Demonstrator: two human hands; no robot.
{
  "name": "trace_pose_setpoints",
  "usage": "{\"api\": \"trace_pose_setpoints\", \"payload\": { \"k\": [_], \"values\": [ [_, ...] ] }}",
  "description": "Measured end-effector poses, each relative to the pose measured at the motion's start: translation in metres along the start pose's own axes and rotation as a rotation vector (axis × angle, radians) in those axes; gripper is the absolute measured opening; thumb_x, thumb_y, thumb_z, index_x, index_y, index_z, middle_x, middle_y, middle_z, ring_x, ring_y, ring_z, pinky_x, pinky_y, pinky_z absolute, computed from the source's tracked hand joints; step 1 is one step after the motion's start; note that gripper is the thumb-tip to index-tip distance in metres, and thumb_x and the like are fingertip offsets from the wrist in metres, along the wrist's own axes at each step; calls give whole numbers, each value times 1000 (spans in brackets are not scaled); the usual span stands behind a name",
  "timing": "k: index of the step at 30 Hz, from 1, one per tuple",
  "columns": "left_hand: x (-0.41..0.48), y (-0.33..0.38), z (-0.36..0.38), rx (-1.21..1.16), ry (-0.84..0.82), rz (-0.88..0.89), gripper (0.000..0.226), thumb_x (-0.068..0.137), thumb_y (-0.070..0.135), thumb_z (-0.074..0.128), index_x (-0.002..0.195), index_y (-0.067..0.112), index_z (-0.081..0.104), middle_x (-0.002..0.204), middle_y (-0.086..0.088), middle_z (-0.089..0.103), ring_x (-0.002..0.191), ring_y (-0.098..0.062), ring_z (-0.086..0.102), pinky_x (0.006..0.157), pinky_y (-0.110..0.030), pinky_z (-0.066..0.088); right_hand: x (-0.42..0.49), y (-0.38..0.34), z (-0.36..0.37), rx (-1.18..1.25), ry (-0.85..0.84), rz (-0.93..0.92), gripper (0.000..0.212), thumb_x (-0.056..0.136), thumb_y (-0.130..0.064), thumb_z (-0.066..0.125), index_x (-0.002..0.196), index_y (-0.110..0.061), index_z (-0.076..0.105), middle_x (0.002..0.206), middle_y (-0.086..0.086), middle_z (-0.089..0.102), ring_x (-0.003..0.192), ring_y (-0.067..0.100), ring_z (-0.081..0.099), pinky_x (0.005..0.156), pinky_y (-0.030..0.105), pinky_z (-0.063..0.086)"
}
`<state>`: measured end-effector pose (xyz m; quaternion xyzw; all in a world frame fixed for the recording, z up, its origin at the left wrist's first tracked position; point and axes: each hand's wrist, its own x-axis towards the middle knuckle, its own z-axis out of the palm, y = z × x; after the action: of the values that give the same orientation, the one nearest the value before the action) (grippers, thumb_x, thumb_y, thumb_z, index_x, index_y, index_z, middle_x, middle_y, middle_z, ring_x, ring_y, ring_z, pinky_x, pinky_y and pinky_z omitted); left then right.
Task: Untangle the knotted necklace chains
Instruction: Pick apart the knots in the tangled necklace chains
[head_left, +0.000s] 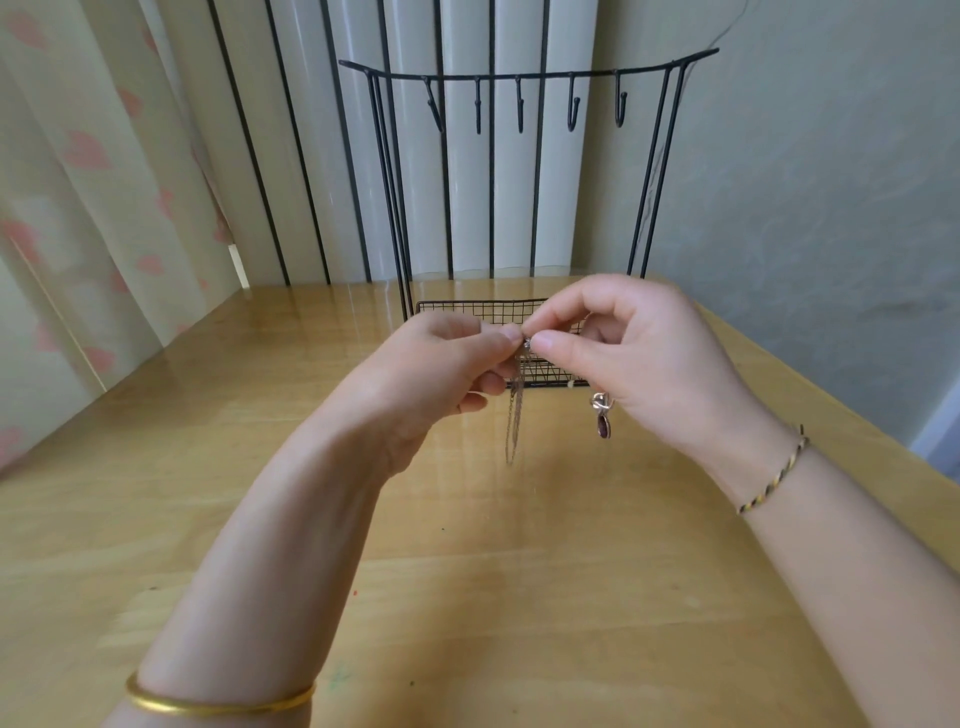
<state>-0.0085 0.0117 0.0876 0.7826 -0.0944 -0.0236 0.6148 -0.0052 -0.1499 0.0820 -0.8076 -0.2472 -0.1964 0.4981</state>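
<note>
At frame centre, the left hand (441, 358) and right hand (623, 343) meet fingertip to fingertip, both pinching the small knot of the thin silvery necklace chains (513, 421). The strands hang straight down below, their long axis vertical, above the glossy wooden table (467, 571).

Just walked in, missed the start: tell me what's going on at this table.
A person is working on tangled necklace chains held above the wooden table. The left hand and right hand both pinch a small silvery piece at the top. Chain loops hang below, and a dark pendant dangles under the right hand. A black wire stand sits behind.
</note>
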Motion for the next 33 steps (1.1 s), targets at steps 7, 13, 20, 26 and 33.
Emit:
{"api": "trace_pose_setpoints", "payload": {
  "k": [7,13,20,26,33],
  "values": [
    [2,-3,1,-63,17,-46,27,96,25,54,73,12,59,58,5,53,59,-10,47,62,-24,41,-1,1,2,-303,30,-192,8,80,-19,70,78,-25,66,80,-13,58,61,13,57,65,30,49],
    [3,-3,0,-63,16,-45,26,96,26,54,74,12,59,59,4,51,58,-11,45,62,-24,40,-2,7,7,-512,70,-332,5,83,-21,57,81,-19,62,73,-14,52,62,11,47,70,24,32],
    [2,-2,-4,-123,-47,-39,30,93,22,57,64,17,58,61,4,55,58,-9,49,63,-25,42,-4,6,10,-94,1,-147,15,87,-7,54,77,-19,51,66,-6,53,50,8,63,53,39,51],
    [1,0,-7,-150,-94,-12,23,92,20,57,71,13,58,62,4,57,58,-8,49,64,-23,41,0,7,12,400,-36,-48,15,85,7,50,80,-7,50,74,18,51,55,17,59,51,24,51],
    [1,2,-5,-100,32,41,29,95,17,54,67,13,58,63,1,53,59,-11,46,66,-26,40,2,13,11,414,-50,-59,7,82,-1,50,80,-8,51,78,14,49,65,30,58,60,18,50]
  ]
}}
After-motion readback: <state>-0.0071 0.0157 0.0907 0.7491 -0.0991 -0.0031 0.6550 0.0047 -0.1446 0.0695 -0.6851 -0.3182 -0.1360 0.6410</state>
